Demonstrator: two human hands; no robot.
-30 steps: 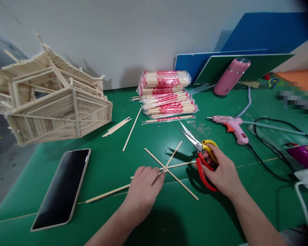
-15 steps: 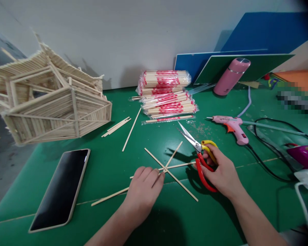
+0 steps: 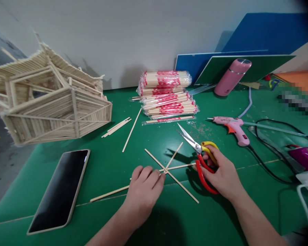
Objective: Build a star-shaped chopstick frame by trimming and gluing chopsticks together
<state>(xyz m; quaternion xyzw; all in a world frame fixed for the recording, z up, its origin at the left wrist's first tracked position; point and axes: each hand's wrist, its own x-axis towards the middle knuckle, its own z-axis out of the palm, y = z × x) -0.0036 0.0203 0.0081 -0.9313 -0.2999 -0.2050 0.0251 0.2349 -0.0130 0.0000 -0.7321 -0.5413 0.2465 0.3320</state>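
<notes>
Several wooden chopsticks lie crossed on the green table, one slanting [image 3: 181,183] over the others. My left hand [image 3: 145,191] is closed on a chopstick [image 3: 110,193] that pokes out to its lower left. Its thumb and fingertips press close to the crossing point, and they hide part of the sticks. In my right hand [image 3: 223,174] is a pair of scissors [image 3: 197,147] with one red and one yellow handle. Their blades point up and left, a little apart, above the table. The right end of one chopstick reaches the fingers of my right hand.
A chopstick-built model house [image 3: 74,112] stands at left, behind a phone [image 3: 59,191]. Wrapped chopsticks [image 3: 169,99] are piled by the wall. Loose chopsticks [image 3: 131,130] lie nearby. At right are a pink glue gun [image 3: 233,127] with its cord, a pink flask [image 3: 232,78] and a purple device [image 3: 305,157].
The lone chopstick at the lower left has tilted very slightly. Both hands and the scissors hold nearly the same place.
</notes>
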